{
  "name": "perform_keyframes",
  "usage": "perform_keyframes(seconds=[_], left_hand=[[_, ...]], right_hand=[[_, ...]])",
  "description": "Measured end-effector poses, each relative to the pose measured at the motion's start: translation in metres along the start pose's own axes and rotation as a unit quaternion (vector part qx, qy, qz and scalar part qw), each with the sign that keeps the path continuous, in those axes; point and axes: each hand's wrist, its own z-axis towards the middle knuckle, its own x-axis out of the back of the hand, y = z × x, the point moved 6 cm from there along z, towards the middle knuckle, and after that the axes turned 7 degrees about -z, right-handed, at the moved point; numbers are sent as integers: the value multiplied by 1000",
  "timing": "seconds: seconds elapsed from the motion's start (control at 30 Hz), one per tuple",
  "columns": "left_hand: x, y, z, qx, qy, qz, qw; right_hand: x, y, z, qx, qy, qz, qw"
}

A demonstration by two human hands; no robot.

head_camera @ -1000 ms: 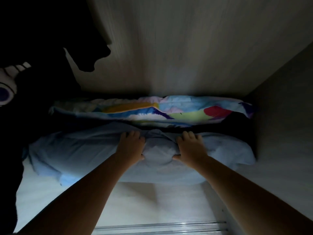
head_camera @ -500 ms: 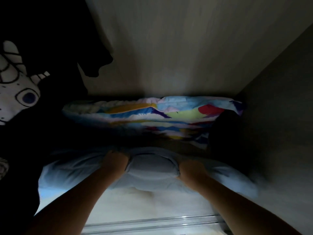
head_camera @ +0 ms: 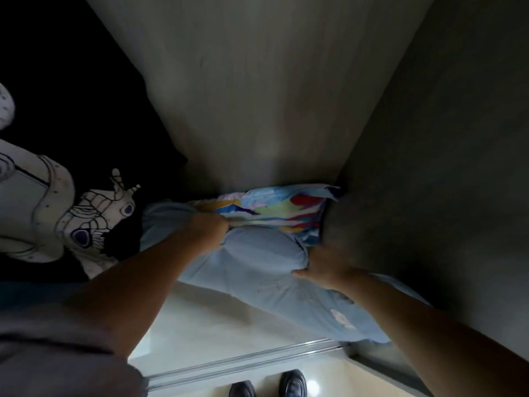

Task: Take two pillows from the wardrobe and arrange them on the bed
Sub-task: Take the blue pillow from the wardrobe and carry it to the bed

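Inside the dim wardrobe, your two hands are clamped on the pale blue pillow (head_camera: 257,253), the left hand (head_camera: 209,227) bunching its cover at about ten o'clock of the bulge and the right hand (head_camera: 320,267) pinching its edge at three o'clock, hands set apart along the near side. The pillow lies slanted across the wardrobe shelf (head_camera: 206,319), one end trailing toward five o'clock over the sliding-door track (head_camera: 243,359). The second pillow, the multicoloured pillow (head_camera: 274,209), sits just behind it at twelve o'clock, touching the back wall. A dark printed garment (head_camera: 86,222) hangs at nine o'clock. This looks like the first step, drawing out pillow one; your next move calls for lifting it clear of the track without snagging the garment, then reaching for the coloured one.
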Motion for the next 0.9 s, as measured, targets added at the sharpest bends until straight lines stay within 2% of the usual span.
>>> perform_keyframes(seconds=[0.1,0.2,0.27,0.33,0.4,0.47,0.67,0.77,0.9], left_hand=[[36,5,-10,-27,18,4,999],[57,9,-24,-39,53,-62,996],[71,16,-35,-90,93,-101,986],[81,21,-44,-134,122,-96,979],[84,23,-56,-111,81,-95,986],[84,25,-69,-123,46,-94,987],[108,59,-128,-246,52,-3,968],[118,105,-160,-286,46,47,956],[130,184,-214,-344,79,97,931]], right_hand=[[36,2,-35,-18,31,3,999],[60,1,-70,-42,49,1,998],[65,-1,-94,-69,51,4,996],[65,-3,-114,-100,59,15,993],[62,-9,-135,-127,61,18,990],[56,-18,-154,-158,61,30,985],[27,-38,-237,-254,89,74,960],[3,-29,-293,-311,91,81,942],[-29,-11,-381,-359,89,70,927]])
